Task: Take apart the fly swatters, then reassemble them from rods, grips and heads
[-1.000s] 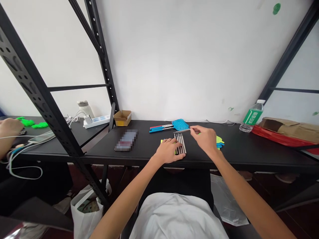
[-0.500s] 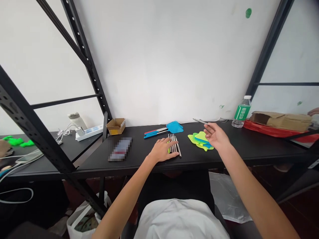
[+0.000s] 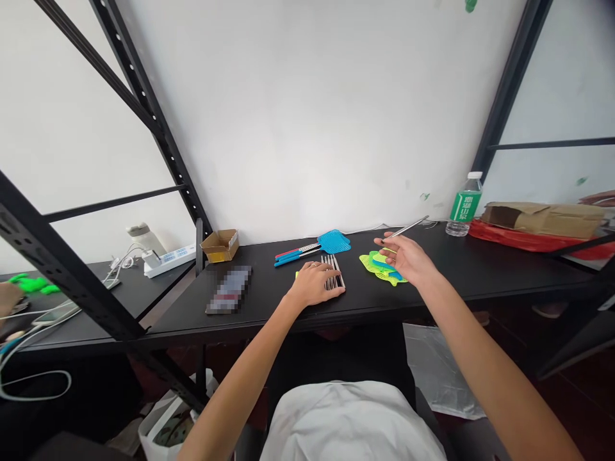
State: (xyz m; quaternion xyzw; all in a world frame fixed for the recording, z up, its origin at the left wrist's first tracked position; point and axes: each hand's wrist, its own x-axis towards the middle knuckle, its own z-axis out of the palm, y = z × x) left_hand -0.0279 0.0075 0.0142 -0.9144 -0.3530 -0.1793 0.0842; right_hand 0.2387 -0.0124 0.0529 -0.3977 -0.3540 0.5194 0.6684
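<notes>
My left hand (image 3: 313, 283) lies over a row of thin metal rods (image 3: 331, 260) on the black tabletop, fingers bent across them and thumb at their near right side. Part of the row is hidden under the fingers. My right hand (image 3: 408, 258) is raised above the table and pinches a single metal rod (image 3: 408, 226), whose far end points up and right. Just left of and below that hand sits a pile of yellow, green and blue mesh swatter heads (image 3: 375, 266). Behind my left hand lie several fly swatters (image 3: 334, 241) with blue heads and red or blue handles.
A phone (image 3: 229, 290) and a small open cardboard box (image 3: 220, 245) are on the left. At the back right stand a water bottle (image 3: 465, 205) and a long cardboard box (image 3: 542, 219) on red plastic. Black rack posts (image 3: 158, 128) rise on both sides. A power strip (image 3: 170, 259) is farther left.
The rod in my right hand has swung from pointing left to pointing up and right. My left hand stays on the rods, its fingers more curled. The view has shifted slightly.
</notes>
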